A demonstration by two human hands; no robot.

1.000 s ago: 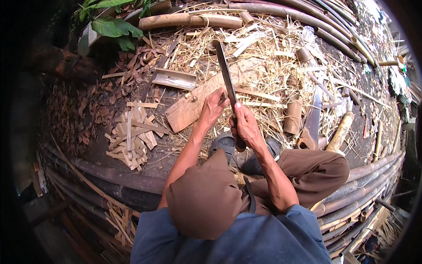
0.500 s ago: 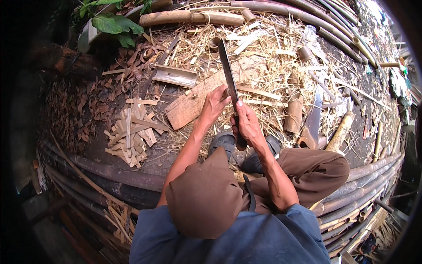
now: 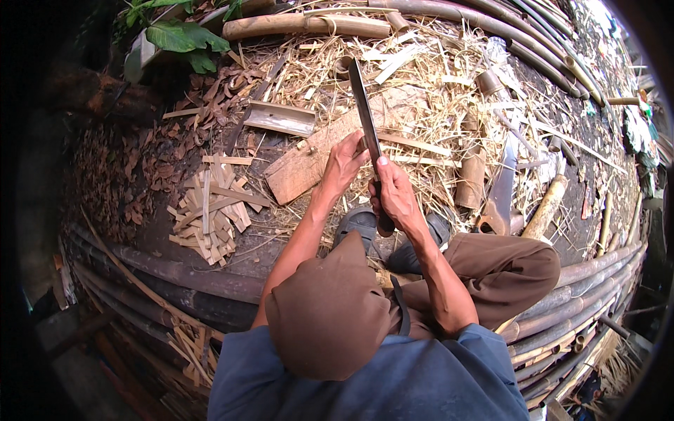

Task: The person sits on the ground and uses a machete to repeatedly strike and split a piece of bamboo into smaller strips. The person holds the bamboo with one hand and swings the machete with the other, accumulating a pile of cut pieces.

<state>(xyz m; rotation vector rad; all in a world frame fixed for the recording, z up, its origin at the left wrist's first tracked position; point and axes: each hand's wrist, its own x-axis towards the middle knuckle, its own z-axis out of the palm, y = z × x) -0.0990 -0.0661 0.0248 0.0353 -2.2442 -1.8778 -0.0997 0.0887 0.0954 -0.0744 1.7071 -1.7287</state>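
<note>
A long dark-bladed machete (image 3: 364, 105) points away from me above the litter of shavings. My right hand (image 3: 397, 198) is wrapped round its dark handle, thumb up along the near end of the blade. Beside the blade's left side is my left hand (image 3: 342, 167), its fingers curled in at the metal. Whatever those fingers pinch, if anything, is hidden. Beneath the blade a flat wooden board (image 3: 309, 165) lies slantwise on the ground. A heap of short split bamboo pieces (image 3: 214, 210) lies left of my left forearm.
A handsaw (image 3: 503, 184) and a bamboo section (image 3: 470, 179) lie at the right. Half a split bamboo tube (image 3: 281, 119) is beyond the board. Bamboo poles (image 3: 189, 281) run behind me on both sides; more poles (image 3: 484, 27) lie at the far right.
Both hands and the machete keep nearly the same place. The left hand has shifted very slightly up along the blade.
</note>
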